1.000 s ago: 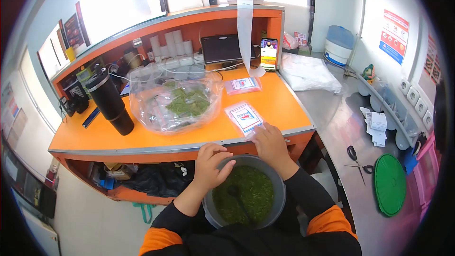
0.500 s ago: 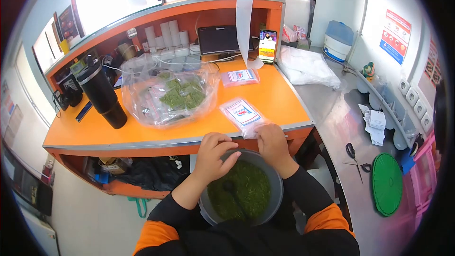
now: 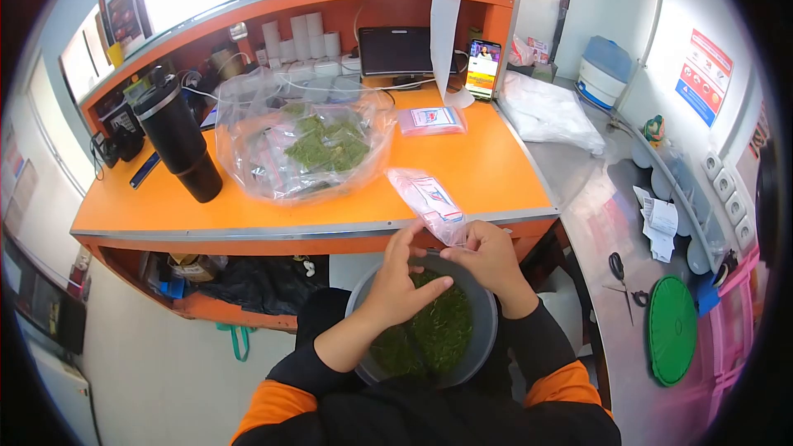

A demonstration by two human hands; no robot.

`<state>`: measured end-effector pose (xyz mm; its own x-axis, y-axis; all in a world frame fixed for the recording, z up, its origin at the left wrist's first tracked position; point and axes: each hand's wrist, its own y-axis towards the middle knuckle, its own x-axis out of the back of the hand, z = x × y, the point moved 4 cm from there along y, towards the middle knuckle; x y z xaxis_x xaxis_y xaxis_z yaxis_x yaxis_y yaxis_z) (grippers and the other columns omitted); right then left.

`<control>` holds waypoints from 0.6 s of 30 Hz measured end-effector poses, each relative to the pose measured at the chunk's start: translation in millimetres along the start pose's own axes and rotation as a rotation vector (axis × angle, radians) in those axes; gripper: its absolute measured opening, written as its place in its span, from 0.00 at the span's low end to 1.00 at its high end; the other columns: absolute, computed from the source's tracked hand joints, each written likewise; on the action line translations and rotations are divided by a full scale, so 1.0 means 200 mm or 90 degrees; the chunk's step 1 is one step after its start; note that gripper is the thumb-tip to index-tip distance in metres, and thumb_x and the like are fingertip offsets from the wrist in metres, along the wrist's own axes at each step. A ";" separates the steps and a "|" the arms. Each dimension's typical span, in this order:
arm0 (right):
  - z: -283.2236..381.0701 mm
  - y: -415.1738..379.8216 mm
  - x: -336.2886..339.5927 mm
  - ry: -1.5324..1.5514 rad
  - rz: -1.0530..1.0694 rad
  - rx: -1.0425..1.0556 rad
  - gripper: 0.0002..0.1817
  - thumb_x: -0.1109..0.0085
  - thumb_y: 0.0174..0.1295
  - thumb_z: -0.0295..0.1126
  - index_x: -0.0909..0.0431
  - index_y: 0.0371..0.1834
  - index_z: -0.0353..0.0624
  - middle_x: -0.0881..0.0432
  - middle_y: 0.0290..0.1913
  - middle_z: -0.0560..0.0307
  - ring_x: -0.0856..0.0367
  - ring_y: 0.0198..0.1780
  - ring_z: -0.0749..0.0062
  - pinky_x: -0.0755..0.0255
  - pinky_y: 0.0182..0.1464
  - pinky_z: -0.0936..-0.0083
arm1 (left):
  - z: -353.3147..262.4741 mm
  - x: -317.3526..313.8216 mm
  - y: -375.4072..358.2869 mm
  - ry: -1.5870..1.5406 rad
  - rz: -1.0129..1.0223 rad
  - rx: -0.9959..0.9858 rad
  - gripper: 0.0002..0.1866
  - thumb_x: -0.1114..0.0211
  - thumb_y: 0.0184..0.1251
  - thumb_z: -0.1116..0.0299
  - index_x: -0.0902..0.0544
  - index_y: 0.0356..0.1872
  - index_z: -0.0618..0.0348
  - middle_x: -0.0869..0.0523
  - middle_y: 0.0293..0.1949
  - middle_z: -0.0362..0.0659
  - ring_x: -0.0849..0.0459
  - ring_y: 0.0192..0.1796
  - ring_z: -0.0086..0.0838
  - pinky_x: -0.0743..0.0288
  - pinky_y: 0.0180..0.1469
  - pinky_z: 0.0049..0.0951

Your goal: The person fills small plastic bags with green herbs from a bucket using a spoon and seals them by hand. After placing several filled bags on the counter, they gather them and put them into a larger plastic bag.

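Head view | both hands' fingers pinch labelled pouch (image 3: 429,202) over herb bucket (image 3: 487,326) | label print unreadable

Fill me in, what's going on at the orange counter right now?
A person in black and orange sleeves holds a small labelled plastic pouch at its lower end with both the left hand and the right hand, right above a grey bowl of green shredded leaves in their lap. On the orange counter sit a big clear bag with filled green packets, another pouch and a black tumbler.
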<state>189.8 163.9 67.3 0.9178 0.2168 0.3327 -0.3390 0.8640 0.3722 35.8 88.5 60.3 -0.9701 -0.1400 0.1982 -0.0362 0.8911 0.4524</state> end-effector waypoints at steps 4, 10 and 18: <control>0.06 0.01 0.02 -0.086 0.031 0.020 0.18 0.26 0.44 0.32 0.30 0.18 0.37 0.21 0.27 0.57 0.27 0.28 0.77 0.32 0.32 0.80 | -0.09 0.04 0.10 0.250 0.047 -0.107 0.43 0.28 0.49 0.61 0.40 0.67 0.53 0.33 0.59 0.54 0.24 0.52 0.46 0.25 0.50 0.37; 0.12 0.01 0.07 0.136 -0.036 0.022 0.09 0.36 0.56 0.30 0.22 0.30 0.35 0.18 0.37 0.50 0.24 0.39 0.76 0.30 0.42 0.77 | -0.11 0.10 0.23 0.590 0.101 -0.014 0.37 0.29 0.49 0.57 0.32 0.62 0.54 0.30 0.57 0.52 0.26 0.53 0.47 0.27 0.53 0.39; 0.16 -0.23 0.11 0.488 -0.074 -0.030 0.10 0.50 0.64 0.22 0.40 0.28 0.41 0.19 0.34 0.38 0.18 0.35 0.64 0.22 0.39 0.71 | -0.13 0.07 0.07 0.260 0.134 -0.122 0.20 0.31 0.53 0.57 0.19 0.46 0.54 0.18 0.41 0.46 0.21 0.45 0.38 0.26 0.40 0.34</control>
<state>219.3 115.5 85.4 0.8393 0.3625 -0.4052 -0.2386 0.9153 0.3246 27.4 87.9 92.2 -0.7765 -0.1580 0.6100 0.2323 0.8280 0.5103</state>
